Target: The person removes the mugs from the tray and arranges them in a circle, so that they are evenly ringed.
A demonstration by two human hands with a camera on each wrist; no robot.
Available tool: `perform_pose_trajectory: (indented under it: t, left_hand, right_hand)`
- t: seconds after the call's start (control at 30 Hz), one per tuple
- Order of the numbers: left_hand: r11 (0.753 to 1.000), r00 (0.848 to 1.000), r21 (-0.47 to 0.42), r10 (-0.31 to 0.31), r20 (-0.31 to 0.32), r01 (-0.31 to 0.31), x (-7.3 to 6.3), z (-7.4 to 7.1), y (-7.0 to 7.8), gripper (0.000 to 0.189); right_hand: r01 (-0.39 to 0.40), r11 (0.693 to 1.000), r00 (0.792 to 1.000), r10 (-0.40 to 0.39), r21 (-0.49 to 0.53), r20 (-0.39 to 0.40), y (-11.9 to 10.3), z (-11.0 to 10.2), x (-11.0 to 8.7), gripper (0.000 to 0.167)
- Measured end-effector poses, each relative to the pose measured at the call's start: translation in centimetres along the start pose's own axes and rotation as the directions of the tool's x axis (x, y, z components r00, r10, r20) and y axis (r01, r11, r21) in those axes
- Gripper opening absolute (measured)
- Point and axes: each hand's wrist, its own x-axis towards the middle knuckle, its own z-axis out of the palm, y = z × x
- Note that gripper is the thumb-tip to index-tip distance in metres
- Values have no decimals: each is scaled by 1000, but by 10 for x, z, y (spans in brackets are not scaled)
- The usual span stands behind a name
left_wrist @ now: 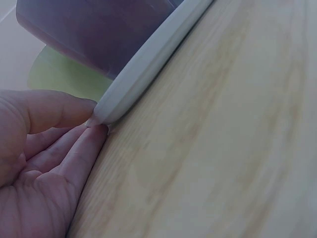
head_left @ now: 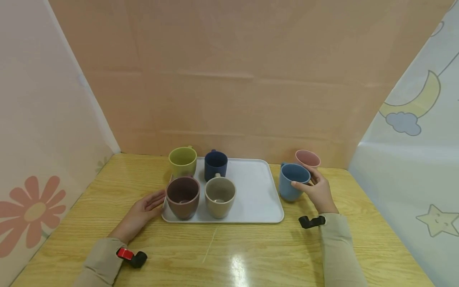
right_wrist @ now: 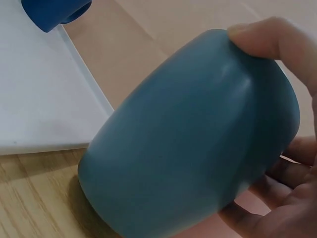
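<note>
My right hand (head_left: 320, 194) grips a light blue mug (head_left: 289, 189) just off the right end of a white tray (head_left: 255, 193). In the right wrist view the thumb lies at the rim of the mug (right_wrist: 183, 139), fingers round its far side. At the tray's left end, my left hand (head_left: 141, 213) pinches the edge, thumb on top and fingers against the side, as the left wrist view shows. On the tray stand a mauve mug (head_left: 183, 203), a beige mug (head_left: 220, 201), a yellow-green mug (head_left: 183, 162) and a navy mug (head_left: 215, 166).
A pink cup (head_left: 307, 157) stands behind the light blue mug, partly hidden by it and my right hand. The wooden table (head_left: 251, 251) meets a tan back wall (head_left: 251, 99), with patterned panels (head_left: 412, 171) at the sides.
</note>
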Motion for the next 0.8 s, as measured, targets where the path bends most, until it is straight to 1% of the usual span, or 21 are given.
perform_pose_trajectory:
  t: [0.13,0.33,0.57,0.8]
  left_hand:
    - [1000,1000,-1,4,0,-4,0,0,-1,73]
    - [1000,1000,-12,-5,-2,5,1,1,-3,73]
    - [1000,1000,-13,9,0,-9,2,-1,-6,73]
    - [1000,1000,-17,8,0,-8,1,0,-3,73]
  right_hand:
    - [-12,1000,1000,12,4,3,3,0,1,83]
    - [-8,1000,1000,8,25,2,8,0,3,84]
    - [-30,999,1000,30,33,0,12,-1,4,84]
    - [-17,999,999,16,37,29,18,-4,5,85]
